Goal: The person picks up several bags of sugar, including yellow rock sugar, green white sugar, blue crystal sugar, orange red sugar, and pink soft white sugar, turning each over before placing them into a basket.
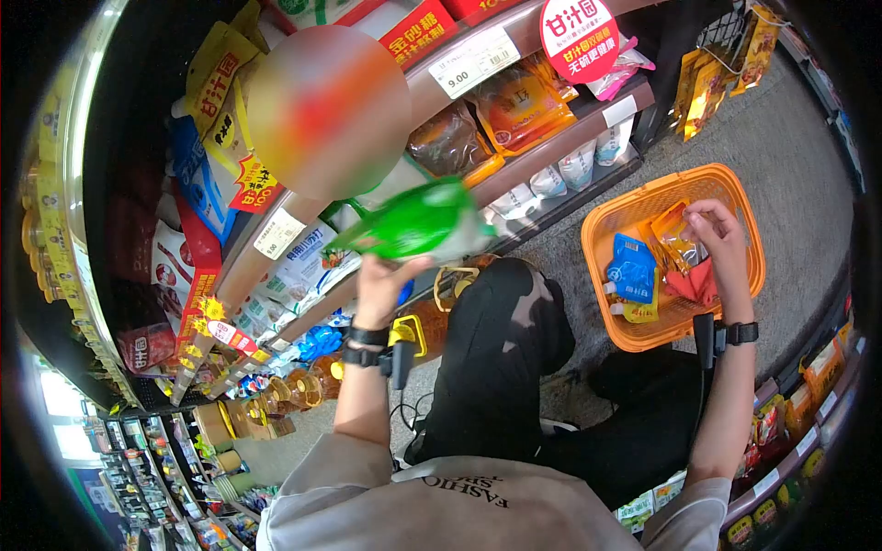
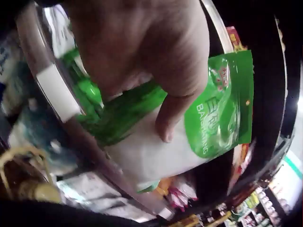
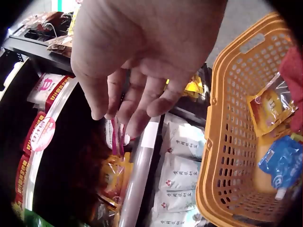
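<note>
A green and white bag [image 1: 418, 223] is gripped in the left hand [image 1: 381, 289], in front of the shelves. In the left wrist view the left hand [image 2: 151, 56] has its thumb lying across the white part of the bag [image 2: 151, 146]; its other fingers are mostly hidden. The right hand [image 1: 719, 241] holds nothing and hangs over the orange basket [image 1: 614, 324], fingers loosely bent. In the right wrist view the right hand [image 3: 147, 61] is beside the basket [image 3: 208, 156]. Inside lie a blue pouch [image 1: 632, 268], an orange packet [image 1: 678, 241] and a red item [image 1: 695, 283].
Shelves of bagged goods run along the left and top, with a price tag [image 1: 474, 62] on one edge. White packets [image 3: 180, 171] line the low shelf beside the basket. Bottles of oil [image 1: 299, 387] stand near the person's bent leg. Another stocked shelf [image 1: 797, 450] is at lower right.
</note>
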{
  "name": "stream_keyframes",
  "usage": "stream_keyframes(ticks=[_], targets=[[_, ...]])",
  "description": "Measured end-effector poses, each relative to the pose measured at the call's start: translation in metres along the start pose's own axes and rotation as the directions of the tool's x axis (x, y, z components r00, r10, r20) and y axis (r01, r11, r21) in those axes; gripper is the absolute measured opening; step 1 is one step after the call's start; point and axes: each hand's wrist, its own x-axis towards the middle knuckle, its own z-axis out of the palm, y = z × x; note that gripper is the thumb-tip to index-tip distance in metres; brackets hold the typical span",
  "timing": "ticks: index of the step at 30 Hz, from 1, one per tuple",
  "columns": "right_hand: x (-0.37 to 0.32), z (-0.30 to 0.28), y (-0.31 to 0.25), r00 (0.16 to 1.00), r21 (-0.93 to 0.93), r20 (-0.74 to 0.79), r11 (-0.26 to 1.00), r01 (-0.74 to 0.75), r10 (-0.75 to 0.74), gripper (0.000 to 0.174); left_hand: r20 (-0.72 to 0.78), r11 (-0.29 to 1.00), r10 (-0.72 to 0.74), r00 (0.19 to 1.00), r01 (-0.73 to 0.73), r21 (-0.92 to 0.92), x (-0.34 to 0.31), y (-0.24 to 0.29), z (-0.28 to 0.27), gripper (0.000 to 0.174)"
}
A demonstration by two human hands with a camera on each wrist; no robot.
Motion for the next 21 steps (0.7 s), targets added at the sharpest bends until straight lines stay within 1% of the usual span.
stream_keyframes(ticks=[1,2,3,4,5,6,7,8,9,10,13,14,17,20,21], targets=[[0.001,0.000,0.002,1.000,-0.011,0.013,1.000,-0.005,0.005,0.015,-0.086,0.997,0.064,0.994,-0.061,0.041,-0.008,0.001,-0.017,0.048],[0.001,0.000,0.003,1.000,-0.023,0.027,1.000,-0.011,0.011,0.015,-0.209,0.996,0.085,0.974,-0.089,-0.010,-0.015,-0.007,-0.036,0.046],[0.001,0.000,0.004,1.000,-0.019,0.027,1.000,-0.007,0.007,0.015,-0.266,0.998,0.063,0.962,-0.061,0.013,-0.017,-0.010,-0.059,0.045],[0.000,0.001,0.004,1.000,-0.016,0.028,1.000,-0.003,0.003,0.016,-0.314,0.997,0.072,0.947,-0.066,0.029,-0.019,-0.007,-0.073,0.045],[0.000,0.001,0.004,1.000,-0.014,0.031,1.000,0.004,-0.003,0.016,-0.380,0.989,0.147,0.913,-0.148,0.027,-0.016,-0.010,-0.087,0.045],[0.001,0.001,0.005,0.999,-0.021,0.039,1.000,-0.001,0.002,0.016,-0.414,0.979,0.148,0.898,-0.191,-0.064,-0.011,-0.016,-0.107,0.047],[0.001,-0.001,0.007,0.999,-0.028,0.046,1.000,-0.006,0.008,0.016,-0.471,0.974,0.169,0.866,-0.220,-0.054,-0.007,-0.019,-0.123,0.051],[0.002,-0.002,0.007,0.999,-0.035,0.050,0.999,-0.009,0.010,0.016,-0.461,0.985,0.152,0.874,-0.174,-0.005,-0.003,-0.022,-0.142,0.049],[0.002,-0.003,0.008,0.999,-0.037,0.050,0.999,-0.013,0.015,0.016,-0.451,0.991,0.134,0.883,-0.127,0.045,-0.001,-0.017,-0.145,0.047],[0.002,-0.003,0.009,0.999,-0.038,0.050,0.999,-0.019,0.021,0.016,-0.464,0.987,0.161,0.871,-0.128,0.102,-0.002,-0.016,-0.144,0.048],[0.001,-0.004,0.010,0.999,-0.040,0.047,0.999,-0.020,0.022,0.016,-0.560,0.991,0.122,0.819,-0.130,0.026,0.002,-0.021,-0.136,0.051],[0.002,-0.003,0.010,0.999,-0.041,0.049,0.999,-0.015,0.017,0.016,-0.568,0.987,0.003,0.823,-0.095,-0.133,0.005,-0.031,-0.144,0.054],[0.003,-0.001,0.009,0.998,-0.054,0.049,0.998,-0.029,0.032,0.016,-0.504,0.970,-0.007,0.864,-0.117,-0.213,0.011,-0.049,-0.151,0.056],[0.004,-0.001,0.012,0.997,-0.043,0.073,0.999,-0.018,0.022,0.016,-0.504,0.943,0.010,0.863,-0.176,-0.282,0.019,-0.054,-0.155,0.050],[0.004,-0.001,0.013,0.997,-0.049,0.073,0.999,-0.019,0.022,0.016,-0.487,0.946,-0.005,0.874,-0.155,-0.286,0.022,-0.053,-0.157,0.050]])
